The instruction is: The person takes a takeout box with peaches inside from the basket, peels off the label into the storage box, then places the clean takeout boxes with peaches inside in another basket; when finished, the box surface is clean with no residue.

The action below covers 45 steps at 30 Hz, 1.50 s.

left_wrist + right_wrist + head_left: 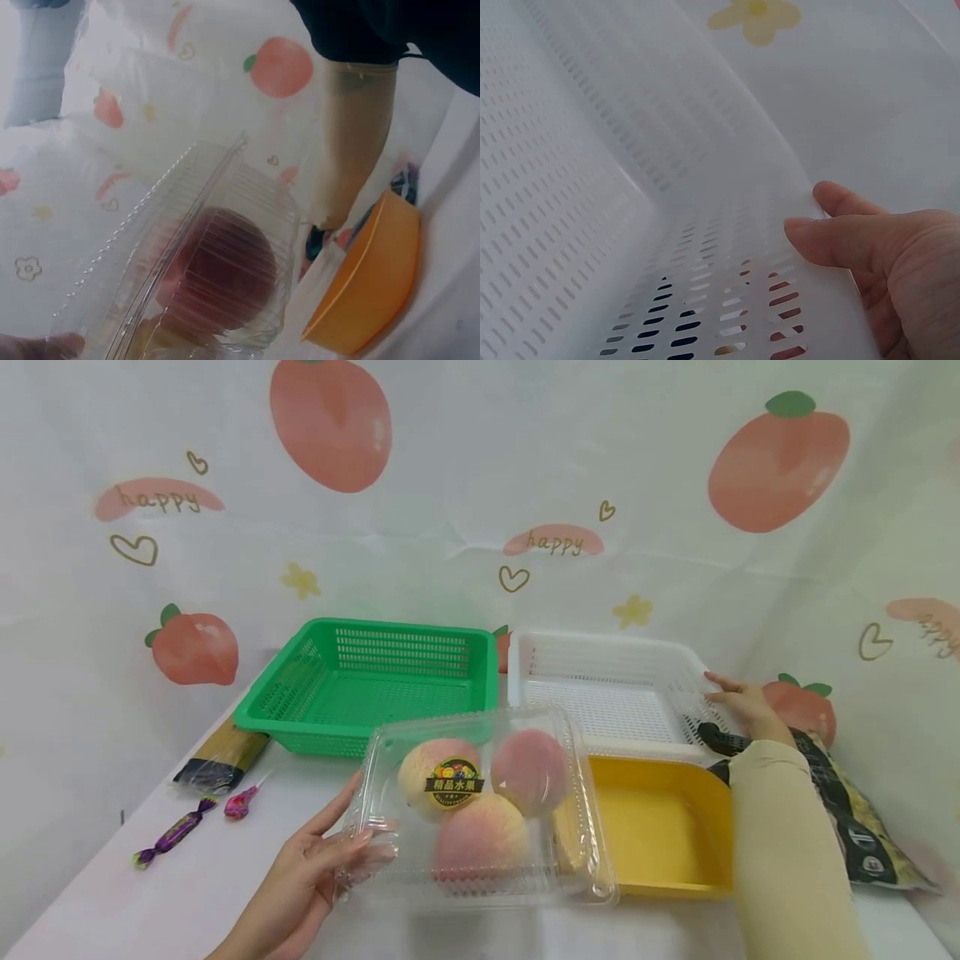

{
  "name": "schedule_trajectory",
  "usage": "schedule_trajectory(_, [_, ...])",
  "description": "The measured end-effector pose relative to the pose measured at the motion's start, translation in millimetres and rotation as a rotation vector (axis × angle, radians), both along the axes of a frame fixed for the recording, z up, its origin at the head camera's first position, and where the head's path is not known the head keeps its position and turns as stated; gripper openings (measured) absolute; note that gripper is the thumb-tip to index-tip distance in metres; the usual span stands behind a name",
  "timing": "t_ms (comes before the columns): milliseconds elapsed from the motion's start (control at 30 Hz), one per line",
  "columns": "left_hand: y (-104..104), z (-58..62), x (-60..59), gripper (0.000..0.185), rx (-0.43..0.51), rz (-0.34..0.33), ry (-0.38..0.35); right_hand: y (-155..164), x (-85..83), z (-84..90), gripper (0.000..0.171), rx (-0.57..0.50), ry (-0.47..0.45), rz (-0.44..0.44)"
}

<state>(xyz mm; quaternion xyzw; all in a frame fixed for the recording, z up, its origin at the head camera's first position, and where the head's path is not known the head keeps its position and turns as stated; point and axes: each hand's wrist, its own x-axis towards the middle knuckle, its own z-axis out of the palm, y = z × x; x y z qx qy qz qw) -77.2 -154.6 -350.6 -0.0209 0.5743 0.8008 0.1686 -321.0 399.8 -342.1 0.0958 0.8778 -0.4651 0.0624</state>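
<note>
My left hand (311,864) grips the left side of a clear plastic clamshell box (420,893). Peaches (482,839) lie inside, and a black label (454,783) is on the lid. The box is raised above the table and tilted; the left wrist view shows its ribbed clear side (247,195) close up. At the back right, my right hand (750,706) holds the right rim of a white slotted basket (600,743). In the right wrist view the thumb (832,238) lies over that rim, with other fingers outside the wall.
A green basket (367,739) stands back left. A yellow bin (660,827) sits before the white basket, partly behind the box. Black packages (862,835) lie at far right. On the left are a bundled brown pack (225,752), a lollipop (238,804) and a purple-wrapped candy (176,832).
</note>
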Motion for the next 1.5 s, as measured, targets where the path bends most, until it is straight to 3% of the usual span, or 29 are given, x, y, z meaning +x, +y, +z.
schedule_trajectory(167, [-9.7, -23.8, 6.6, 0.066, 0.069, -0.042, 0.0, 3.0, 2.2, 0.1, 0.061, -0.037, -0.023, -0.005])
schedule_trajectory(400, [-18.0, -47.5, 13.0, 0.058, 0.229, -0.128, 0.13, 1.8, 2.0, -0.4, 0.061, -0.057, -0.016, -0.006])
schedule_trajectory(467, [-19.6, -51.4, 13.4, 0.059, 0.233, -0.134, 0.147, 0.9, 1.6, -0.1, 0.061, -0.049, -0.012, -0.006])
schedule_trajectory(667, [-20.5, -57.4, 12.5, 0.059, 0.093, -0.049, 0.106, 0.0, 1.7, 0.1, 0.06, -0.061, -0.012, -0.024])
schedule_trajectory(867, [-14.8, -61.1, 12.7, 0.061, 0.015, -0.022, 0.172, -0.5, 2.2, 0.1, 0.06, -0.069, -0.012, -0.034])
schedule_trajectory(1067, [-10.0, -60.3, 10.3, 0.059, -0.113, 0.024, 0.114, -1.0, 1.0, -0.1, 0.06, -0.043, -0.022, -0.028])
schedule_trajectory(1267, [-9.0, -62.8, 7.1, 0.058, -0.108, 0.053, 0.1, -2.2, -1.4, -0.7, 0.06, -0.037, -0.022, -0.029])
schedule_trajectory(1367, [-8.2, -60.0, 5.4, 0.069, -0.155, 0.051, 0.074, -0.9, -0.9, -0.3, 0.061, -0.032, -0.02, -0.021])
schedule_trajectory(1500, [-6.6, -50.7, 3.3, 0.084, -0.294, 0.023, 0.042, 2.1, -0.4, -0.2, 0.062, -0.041, -0.017, -0.009])
